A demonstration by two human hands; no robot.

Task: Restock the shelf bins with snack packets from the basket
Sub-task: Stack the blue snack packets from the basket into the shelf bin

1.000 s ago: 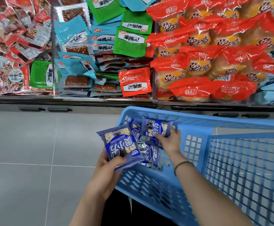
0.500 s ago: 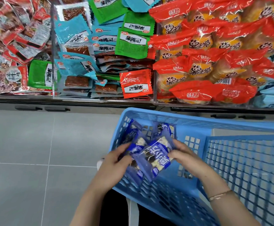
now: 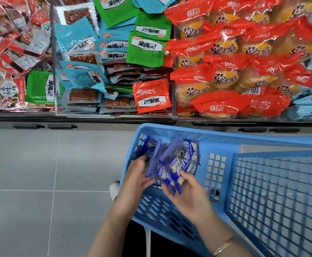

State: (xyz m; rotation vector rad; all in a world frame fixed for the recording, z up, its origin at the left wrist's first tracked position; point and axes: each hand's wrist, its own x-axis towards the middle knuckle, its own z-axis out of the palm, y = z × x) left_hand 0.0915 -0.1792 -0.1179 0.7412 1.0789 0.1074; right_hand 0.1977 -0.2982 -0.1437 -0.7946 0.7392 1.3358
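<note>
Head view: both hands pinched the packets (image 3: 172, 164) from below at the basket's (image 3: 216, 140) far-left corner, left hand (image 3: 136, 175) and right hand (image 3: 186, 190) equally near; long axes apparently pointed toward the bins (image 3: 114, 115) directly beyond.

Both hands inside blue basket (image 3: 216, 138). Left hand (image 3: 134, 180) and right hand (image 3: 190, 193) clasp one bunch of blue snack packets (image 3: 172, 164) between them. Shelf bins (image 3: 172, 101) above, heaped with packets.
</note>
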